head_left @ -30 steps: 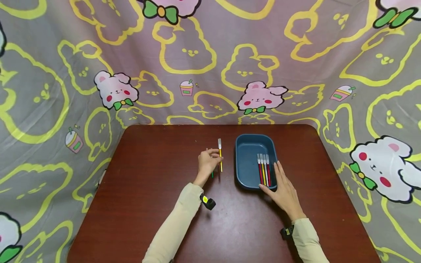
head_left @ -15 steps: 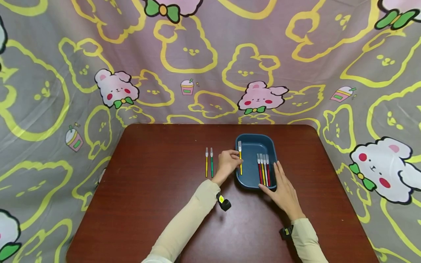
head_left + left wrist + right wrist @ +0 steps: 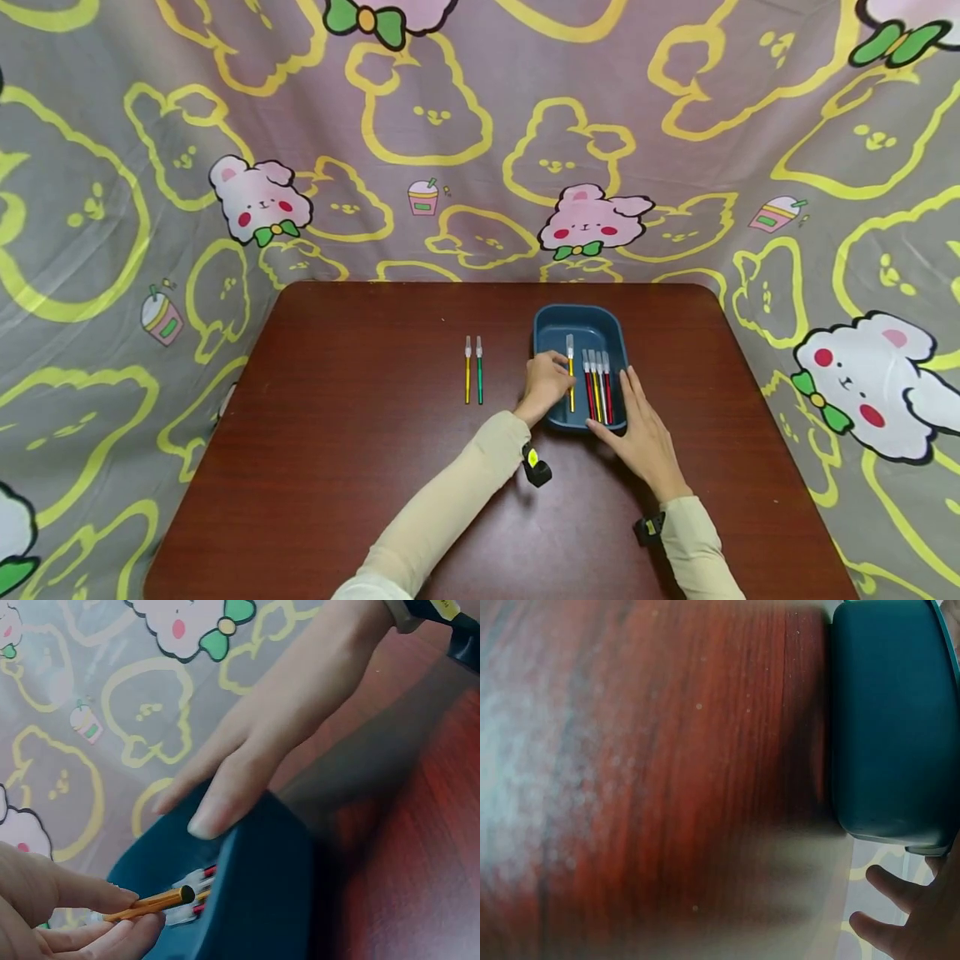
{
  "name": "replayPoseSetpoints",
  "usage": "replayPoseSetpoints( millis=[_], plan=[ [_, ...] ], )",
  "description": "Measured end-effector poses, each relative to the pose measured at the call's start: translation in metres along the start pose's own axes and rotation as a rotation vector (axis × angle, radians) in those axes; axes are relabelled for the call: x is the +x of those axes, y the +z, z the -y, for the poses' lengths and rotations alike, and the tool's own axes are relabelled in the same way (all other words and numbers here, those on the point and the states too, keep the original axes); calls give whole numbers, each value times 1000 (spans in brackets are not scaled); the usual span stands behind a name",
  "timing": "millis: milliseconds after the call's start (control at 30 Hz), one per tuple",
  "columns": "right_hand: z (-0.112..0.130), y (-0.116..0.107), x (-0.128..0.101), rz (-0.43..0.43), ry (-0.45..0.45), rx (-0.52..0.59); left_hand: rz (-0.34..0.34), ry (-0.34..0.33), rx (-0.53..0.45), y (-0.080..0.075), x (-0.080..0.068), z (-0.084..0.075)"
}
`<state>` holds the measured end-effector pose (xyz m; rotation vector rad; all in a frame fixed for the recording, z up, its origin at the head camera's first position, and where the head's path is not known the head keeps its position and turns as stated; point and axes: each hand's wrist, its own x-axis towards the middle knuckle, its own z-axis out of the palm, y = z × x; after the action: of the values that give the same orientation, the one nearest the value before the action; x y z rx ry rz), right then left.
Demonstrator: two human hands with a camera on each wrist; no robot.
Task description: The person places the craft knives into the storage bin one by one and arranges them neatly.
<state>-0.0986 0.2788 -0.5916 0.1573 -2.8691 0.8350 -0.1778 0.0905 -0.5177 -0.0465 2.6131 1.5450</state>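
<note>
Dark red-brown wooden desk [image 3: 337, 467], grey cartoon-bunny patterned cloth backdrop [image 3: 450, 125] all round; no readable writing.
Left to right: yellow and green capped pens [image 3: 473, 381] lie loose on desk; left hand [image 3: 547, 385] pinches yellow-orange capped pen [image 3: 571, 379] over dark blue plastic tray [image 3: 555, 321], beside red and yellow pens [image 3: 597, 390] inside; right hand [image 3: 643, 433], fingers relaxed, rests on tray's near rim.

Tray [image 3: 550, 333] left half free — pens [image 3: 597, 385] and right hand [image 3: 641, 427] crowd its right.
</note>
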Motion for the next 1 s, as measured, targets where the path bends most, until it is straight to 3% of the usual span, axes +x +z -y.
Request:
replayPoseSetpoints(
  millis=[300,500,733,1000],
  plan=[
    [-2,2,-3,2,13,-6,-82,-68,158,36,8,13],
    [-2,1,0,2,11,-4,-105,-30,145,43,10,12],
    [-2,1,-1,-22,1,-4,-108,-50,144,57,15,18],
    [-1,1,1,-13,2,6,-115,-100,99,60,16,20]
  ],
)
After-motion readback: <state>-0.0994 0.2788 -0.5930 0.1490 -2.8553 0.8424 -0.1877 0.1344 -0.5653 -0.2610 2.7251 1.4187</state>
